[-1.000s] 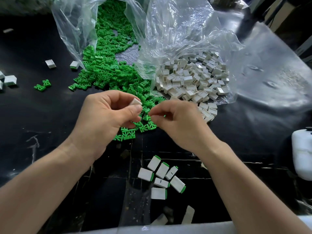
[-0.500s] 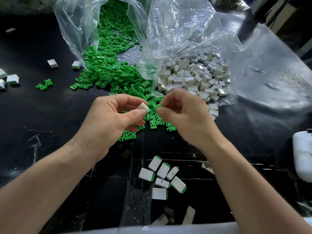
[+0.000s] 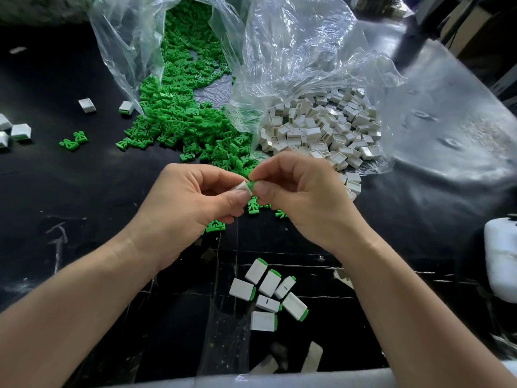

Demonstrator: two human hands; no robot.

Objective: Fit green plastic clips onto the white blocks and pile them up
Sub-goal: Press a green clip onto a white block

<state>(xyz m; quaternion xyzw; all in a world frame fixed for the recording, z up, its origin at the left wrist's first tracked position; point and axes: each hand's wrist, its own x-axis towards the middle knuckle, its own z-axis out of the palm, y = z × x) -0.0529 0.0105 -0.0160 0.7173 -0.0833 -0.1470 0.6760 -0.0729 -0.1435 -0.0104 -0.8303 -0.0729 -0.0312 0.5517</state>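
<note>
Now green clip [image 3: 251, 185] against white block [image 3: 242, 187], previously apart.

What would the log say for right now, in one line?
step: fitting clip | left hand: holds white block | right hand: pinches green clip at block's end | finished blocks: lying nearer the person

No legible text, label, brand or number anywhere in view. Checked loose blocks [image 3: 321, 130]: plain white faces. Checked capped blocks [image 3: 268, 302] near the desk [image 3: 57, 242] edge: two carry a short dark line, likely a slot rather than a character. The bags [image 3: 293, 51]: clear film, no print made out through the glare. White container [image 3: 500, 261], right edge: unmarked on the side shown. Pale scratches on the desk, not writing.
</note>
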